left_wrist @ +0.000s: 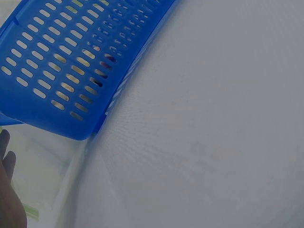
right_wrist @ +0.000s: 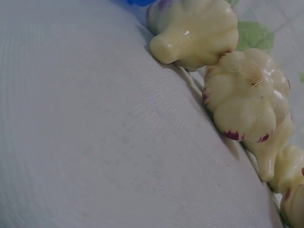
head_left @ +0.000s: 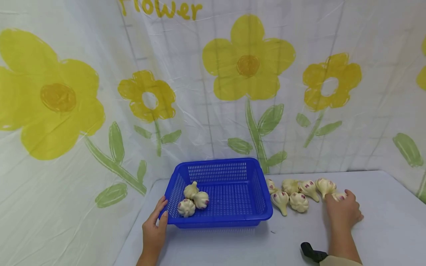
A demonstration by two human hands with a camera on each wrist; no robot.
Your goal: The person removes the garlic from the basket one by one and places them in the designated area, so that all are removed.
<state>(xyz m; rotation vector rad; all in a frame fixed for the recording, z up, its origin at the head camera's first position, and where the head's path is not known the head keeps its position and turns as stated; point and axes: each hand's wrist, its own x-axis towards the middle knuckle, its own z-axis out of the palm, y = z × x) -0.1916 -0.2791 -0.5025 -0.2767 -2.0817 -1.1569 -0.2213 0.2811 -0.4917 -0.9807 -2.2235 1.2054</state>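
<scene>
A blue plastic basket point(head_left: 216, 220) with slotted walls stands on the table, three garlic bulbs point(head_left: 201, 200) bunched in its left part. My left hand point(head_left: 154, 229) touches the basket's left rim near the front corner, fingers fairly straight and thumb apart. In the left wrist view, a few fingers point(left_wrist: 10, 166) show beside the basket wall point(left_wrist: 57, 71). Over to the right, my right hand point(head_left: 344, 211) curls its fingers around a garlic bulb point(head_left: 338, 196), partly hidden by the hand. Several more garlic bulbs point(head_left: 298, 202) lie between that hand and the basket.
A white cloth point(head_left: 286, 244) covers the table. Behind it hangs a white curtain point(head_left: 186, 129) printed with yellow flowers, close to the basket's back wall. A black strap end point(head_left: 313, 253) sticks out beside the right sleeve point(head_left: 339, 261).
</scene>
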